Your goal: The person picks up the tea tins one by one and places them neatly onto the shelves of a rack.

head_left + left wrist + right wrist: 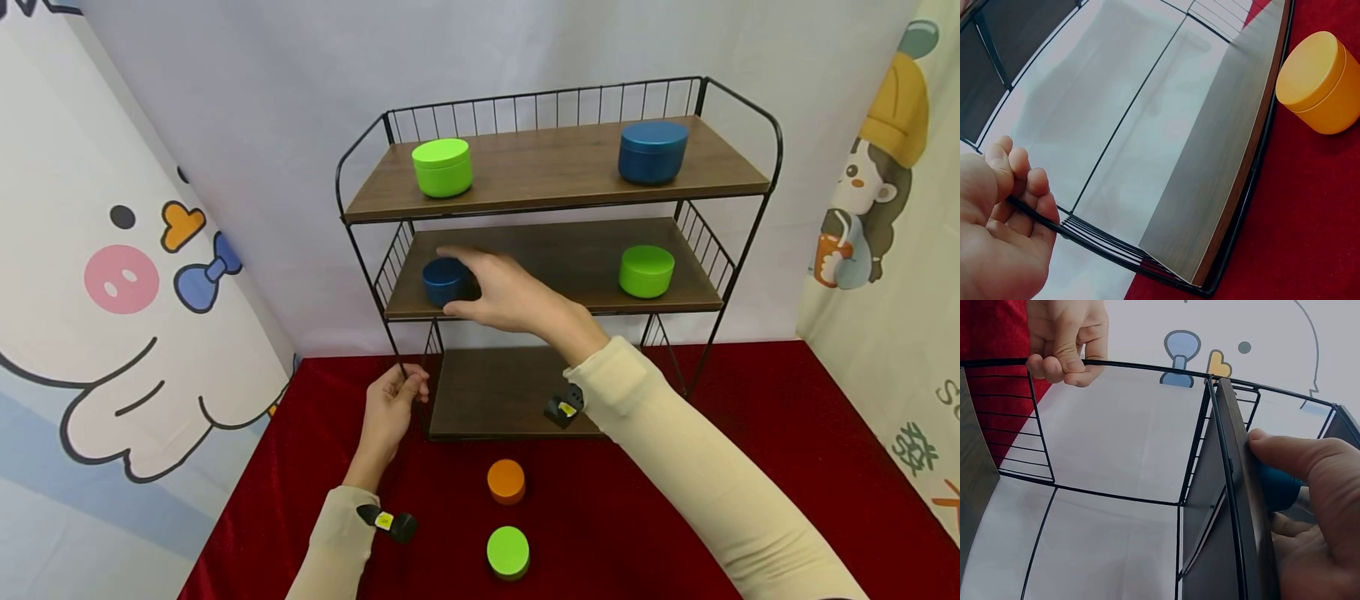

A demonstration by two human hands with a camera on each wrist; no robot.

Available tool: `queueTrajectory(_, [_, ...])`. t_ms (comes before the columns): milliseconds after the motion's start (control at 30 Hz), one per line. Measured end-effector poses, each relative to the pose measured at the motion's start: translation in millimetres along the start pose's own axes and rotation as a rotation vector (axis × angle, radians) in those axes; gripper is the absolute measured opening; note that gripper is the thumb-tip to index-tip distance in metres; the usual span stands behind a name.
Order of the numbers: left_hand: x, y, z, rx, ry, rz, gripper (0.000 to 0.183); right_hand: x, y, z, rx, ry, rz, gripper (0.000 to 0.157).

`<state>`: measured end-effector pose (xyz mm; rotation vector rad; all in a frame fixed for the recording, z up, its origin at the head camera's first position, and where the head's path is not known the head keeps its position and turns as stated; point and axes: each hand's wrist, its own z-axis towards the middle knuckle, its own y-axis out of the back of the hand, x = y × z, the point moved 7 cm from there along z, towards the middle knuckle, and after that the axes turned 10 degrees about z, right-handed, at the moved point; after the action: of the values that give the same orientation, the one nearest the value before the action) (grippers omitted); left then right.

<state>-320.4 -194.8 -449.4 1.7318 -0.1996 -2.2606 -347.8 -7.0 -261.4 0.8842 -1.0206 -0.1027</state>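
On the middle shelf at the left stands a round dark blue tin (444,282) with a lid. My right hand (513,293) curves round its right side, fingers behind and thumb in front. The right wrist view shows the blue tin (1277,487) partly hidden between the thumb and fingers of that hand (1325,506), just beyond the shelf board's edge. My left hand (392,404) grips the black wire frame of the three-tier rack (555,333) at its lower left, thumb against fingers. The left wrist view shows that hand (1013,219) curled round the wire.
A green tin (442,168) and a larger blue tin (652,153) stand on the top shelf. Another green tin (647,272) is on the middle shelf's right. In front of the rack, an orange tin (506,482) and a light green tin (508,553) stand on red cloth (600,517).
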Motion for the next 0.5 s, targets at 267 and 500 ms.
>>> queueTrajectory(267, [0.6,-0.8,0.3,0.002,-0.002,-0.008,0.018,4,4.1,-15,-0.038,0.032,0.001,0.083])
queueTrajectory(500, [1.1,-0.1,0.1,-0.004,-0.002,0.005,0.018,11,11.9,-39,-0.133,0.088,-0.007,0.082])
